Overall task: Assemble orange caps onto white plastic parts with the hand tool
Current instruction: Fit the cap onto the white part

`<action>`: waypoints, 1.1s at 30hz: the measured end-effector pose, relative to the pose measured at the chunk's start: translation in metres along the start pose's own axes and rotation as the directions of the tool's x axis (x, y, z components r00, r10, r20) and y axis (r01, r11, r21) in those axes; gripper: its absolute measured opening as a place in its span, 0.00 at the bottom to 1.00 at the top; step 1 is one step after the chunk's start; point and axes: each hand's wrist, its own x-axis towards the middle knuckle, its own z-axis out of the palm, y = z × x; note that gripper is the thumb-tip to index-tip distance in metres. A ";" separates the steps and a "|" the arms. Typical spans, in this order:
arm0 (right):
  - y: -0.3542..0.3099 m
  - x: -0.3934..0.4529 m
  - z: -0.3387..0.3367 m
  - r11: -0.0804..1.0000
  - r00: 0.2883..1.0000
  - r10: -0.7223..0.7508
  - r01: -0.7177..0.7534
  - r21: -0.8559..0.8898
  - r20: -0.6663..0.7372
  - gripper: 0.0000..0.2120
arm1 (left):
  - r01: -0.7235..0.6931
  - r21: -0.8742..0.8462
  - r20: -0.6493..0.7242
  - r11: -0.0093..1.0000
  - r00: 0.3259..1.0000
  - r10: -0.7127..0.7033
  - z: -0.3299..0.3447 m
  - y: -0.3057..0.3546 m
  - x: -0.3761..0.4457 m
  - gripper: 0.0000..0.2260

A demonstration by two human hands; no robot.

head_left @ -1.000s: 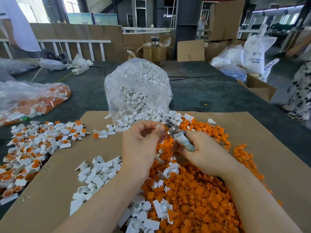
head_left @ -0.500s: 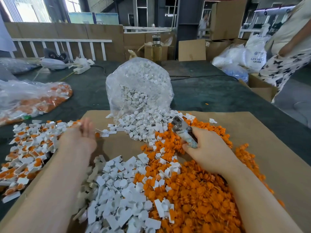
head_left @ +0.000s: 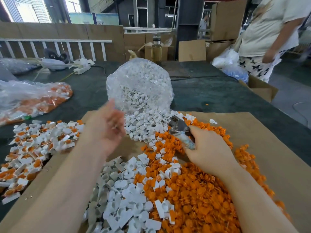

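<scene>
Left hand [head_left: 107, 128] raised above the cardboard sheet [head_left: 269, 148], motion-blurred, fingers loosely spread, nothing visibly held. Right hand [head_left: 208, 148] closed around the handle of the hand tool [head_left: 180, 130], metal head pointing up-left over the orange caps [head_left: 193, 190]. White plastic parts [head_left: 127, 204] lie in 1 loose heap beside the caps, more spilling from the clear bag [head_left: 139, 84]; capped pieces [head_left: 33, 145] piled at far left.

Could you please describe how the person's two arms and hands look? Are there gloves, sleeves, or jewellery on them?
Both forearms are bare, with no sleeve in view. The left hand is blurred, but no glove shows on it. The right hand also has no glove, and no ring or watch can be seen on it or its wrist.
</scene>
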 end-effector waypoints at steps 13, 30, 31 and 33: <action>-0.009 -0.004 0.003 0.982 0.993 -0.113 0.115 -0.148 0.024 0.31 | -0.204 0.456 0.300 0.866 0.952 0.066 0.040 -0.051 -0.044 0.04; 0.006 0.011 0.018 0.963 0.966 0.252 -0.256 0.082 0.049 0.12 | -0.355 0.932 0.354 -0.078 0.935 -0.023 -0.002 -0.008 -0.005 0.13; 0.005 0.010 0.020 0.964 0.965 0.255 -0.258 0.058 0.055 0.12 | -0.348 0.934 0.346 -0.086 0.938 -0.032 -0.001 -0.009 -0.005 0.13; 0.001 0.009 0.021 0.965 0.963 0.262 -0.263 0.007 0.062 0.12 | -0.339 0.935 0.333 -0.107 0.941 -0.066 0.002 -0.014 -0.007 0.16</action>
